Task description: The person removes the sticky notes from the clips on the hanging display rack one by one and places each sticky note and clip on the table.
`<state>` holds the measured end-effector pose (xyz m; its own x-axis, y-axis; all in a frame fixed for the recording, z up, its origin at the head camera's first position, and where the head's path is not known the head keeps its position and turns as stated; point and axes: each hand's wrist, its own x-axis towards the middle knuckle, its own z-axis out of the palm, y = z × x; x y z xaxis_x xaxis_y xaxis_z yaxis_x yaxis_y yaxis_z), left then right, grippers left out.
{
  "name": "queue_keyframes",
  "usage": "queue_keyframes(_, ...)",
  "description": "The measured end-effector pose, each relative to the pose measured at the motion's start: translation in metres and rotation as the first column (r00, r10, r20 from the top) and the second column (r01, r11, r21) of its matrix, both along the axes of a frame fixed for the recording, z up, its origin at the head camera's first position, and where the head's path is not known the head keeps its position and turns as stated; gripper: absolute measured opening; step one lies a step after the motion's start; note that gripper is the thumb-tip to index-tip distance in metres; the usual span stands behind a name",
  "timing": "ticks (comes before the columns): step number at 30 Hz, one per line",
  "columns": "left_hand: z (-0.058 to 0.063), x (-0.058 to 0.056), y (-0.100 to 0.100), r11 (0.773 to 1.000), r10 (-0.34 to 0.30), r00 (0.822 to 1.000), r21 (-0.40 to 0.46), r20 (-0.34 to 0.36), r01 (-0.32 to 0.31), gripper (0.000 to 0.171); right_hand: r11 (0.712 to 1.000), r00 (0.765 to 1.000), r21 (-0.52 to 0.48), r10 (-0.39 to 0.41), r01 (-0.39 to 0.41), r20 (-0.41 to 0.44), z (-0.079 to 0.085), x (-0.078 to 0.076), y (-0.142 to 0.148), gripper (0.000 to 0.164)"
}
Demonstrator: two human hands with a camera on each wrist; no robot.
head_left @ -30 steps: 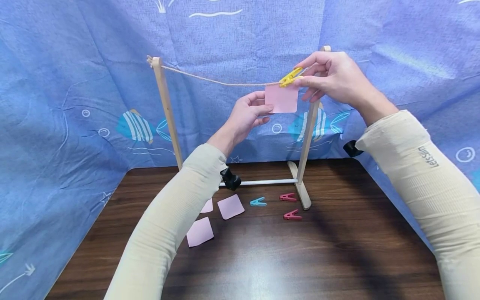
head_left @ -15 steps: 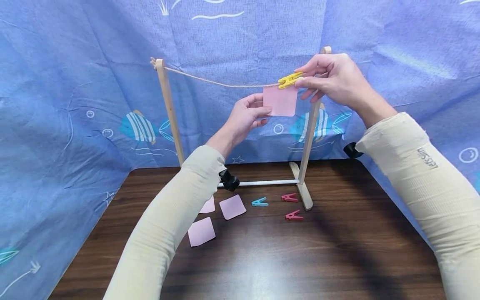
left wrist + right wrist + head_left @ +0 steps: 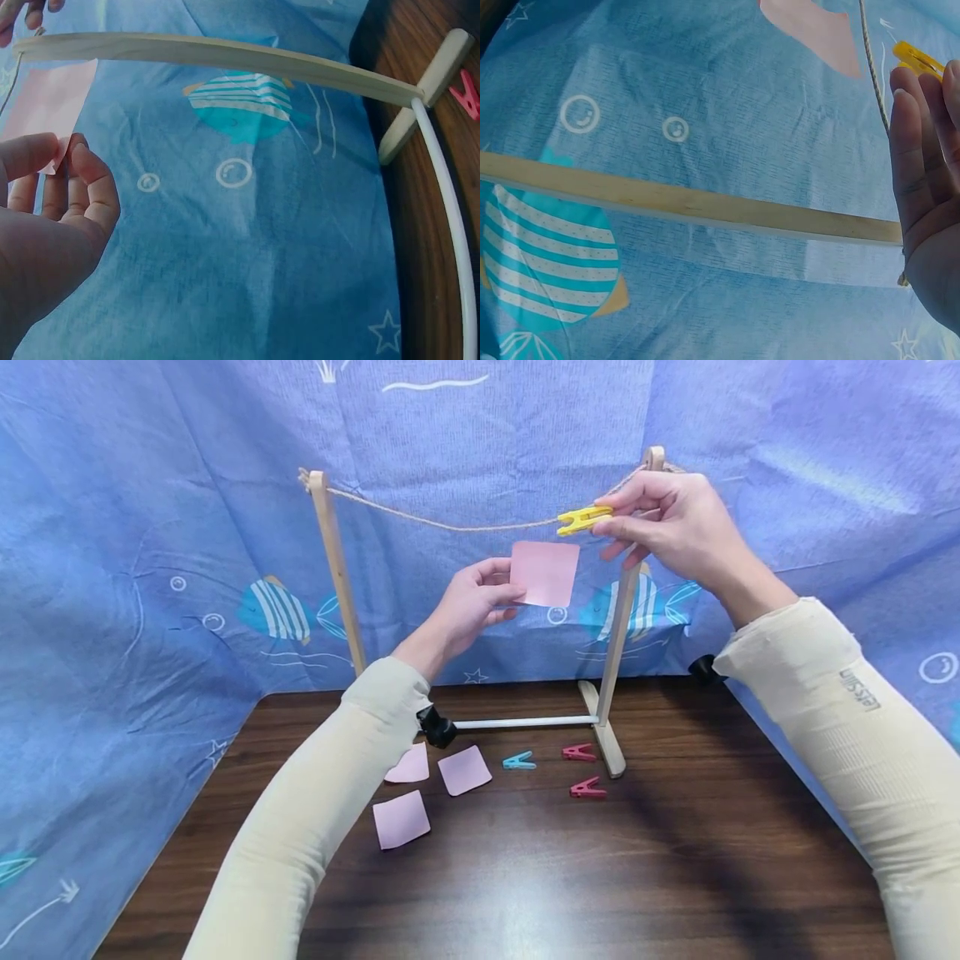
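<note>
My left hand (image 3: 471,602) pinches a square pink paper note (image 3: 546,572) by its lower left corner. The note's top edge sits a little below the sagging rope (image 3: 465,528), apart from it in the head view. Between thumb and fingers, my right hand (image 3: 678,518) pinches a yellow clothespin (image 3: 583,520) at its handle end. Its front end points left, level with the rope. In the right wrist view, the clothespin (image 3: 916,58) appears beside the rope (image 3: 874,67). Thumb and fingers of the left hand (image 3: 64,195) meet on the note (image 3: 52,101) in the left wrist view.
The rope hangs between wooden posts (image 3: 336,572), joined low down by a white rod (image 3: 528,723). On the dark table (image 3: 585,877) lie three pink notes (image 3: 465,770), a blue clothespin (image 3: 519,761) and two red clothespins (image 3: 588,787). A blue fish-patterned cloth (image 3: 480,452) hangs behind.
The pink note has moved down and left, away from the rope and the yellow clothespin, with the left hand. My right hand keeps its pinch on the clothespin, which has shifted slightly right.
</note>
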<state>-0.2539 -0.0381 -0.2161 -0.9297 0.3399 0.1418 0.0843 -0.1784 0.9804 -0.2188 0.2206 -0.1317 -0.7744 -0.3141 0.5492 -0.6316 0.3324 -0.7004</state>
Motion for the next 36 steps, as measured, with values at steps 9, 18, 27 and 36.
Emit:
queue_keyframes(9, -0.02, 0.005, -0.03, 0.998, -0.013, 1.0, -0.06, -0.001, 0.013, 0.033, 0.999, 0.999, -0.019, 0.038, -0.037, 0.037, -0.026, 0.008, 0.005, 0.025)
queue_keyframes(18, -0.048, 0.018, -0.06, 0.992, -0.021, 1.0, -0.125, 0.02, 0.023, 0.036, 0.998, 0.996, -0.001, 0.065, -0.065, 0.062, -0.057, 0.017, 0.008, 0.034)
queue_keyframes(27, -0.078, 0.026, -0.083, 0.982, -0.011, 0.998, -0.19, 0.056, 0.021, 0.041, 0.994, 0.986, 0.025, 0.101, -0.105, 0.13, -0.095, 0.014, 0.009, 0.038)
queue_keyframes(36, -0.091, 0.034, -0.098, 0.973, -0.036, 0.998, -0.226, 0.058, 0.048, 0.04, 0.989, 0.97, 0.026, 0.14, -0.148, 0.2, -0.121, 0.018, 0.007, 0.038)
